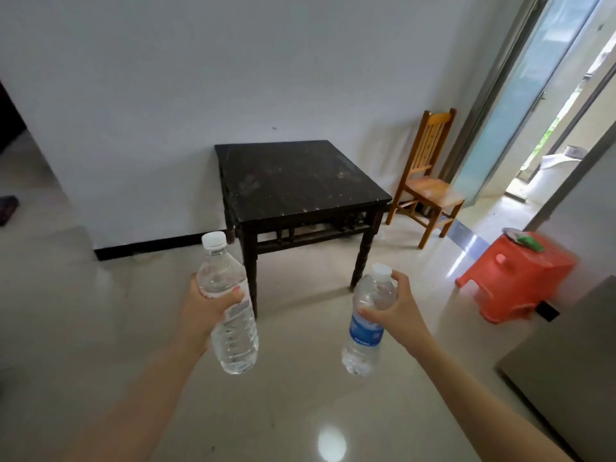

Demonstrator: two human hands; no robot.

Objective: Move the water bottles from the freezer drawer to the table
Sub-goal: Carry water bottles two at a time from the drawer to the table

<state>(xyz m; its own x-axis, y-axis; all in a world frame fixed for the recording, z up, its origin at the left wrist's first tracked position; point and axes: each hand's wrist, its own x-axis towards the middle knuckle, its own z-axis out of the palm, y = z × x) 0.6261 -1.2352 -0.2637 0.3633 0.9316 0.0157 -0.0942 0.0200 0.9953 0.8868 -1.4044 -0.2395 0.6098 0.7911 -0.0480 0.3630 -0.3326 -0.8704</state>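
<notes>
Both hands full, one bottle each. Left hand [213, 305] is wrapped round the middle of the clear bottle [235, 341], with the thumb across its label. Right hand [396, 308] is clamped on the shoulder of the blue-label bottle [365, 331], fingers up near the cap. The hands are well apart, so the bottles don't touch.

Both bottles are roughly upright, caps up, bases hanging toward the floor [300, 411]. The clear one leans its cap slightly left, the blue-label one slightly right. Long axes are already close to vertical, so I judge no re-grip is needed to stand them up.

Key relation: the table [300, 181] is straight ahead with open floor between it and me. Its near edge spans the gap between my hands, so neither hand is clearly nearer. It's beyond arm's reach from here, so I'd walk first, then lift. The tabletop shows only scuffs, nothing on it that I can make out.

A red stool [516, 275] sits off to the right, out of the direct line. A wooden chair [430, 181] stands just right of the table, by the open door. The table backs onto the white wall, so I approach from the front.

The freezer drawer isn't in view.
</notes>
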